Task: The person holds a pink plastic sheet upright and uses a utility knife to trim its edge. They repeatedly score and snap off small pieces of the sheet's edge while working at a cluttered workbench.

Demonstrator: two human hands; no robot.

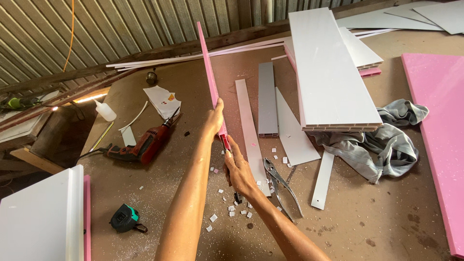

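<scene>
Head view: the left hand (214, 116) is clenched around the edge of a narrow pink panel strip (208, 67), holding it on edge and tilted up away from the workbench (362, 222), which steadies its length. The right hand (238, 169) grips a small red-handled tool (225, 141) against the strip's lower end, close beneath the left hand. Pliers (282, 186) lie just beside the right wrist among small white offcuts (232, 209). A red drill (145, 145) rests to the left, well apart.

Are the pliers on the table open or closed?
Open: the pliers lie flat on the table, handles spread apart toward the viewer.
</scene>
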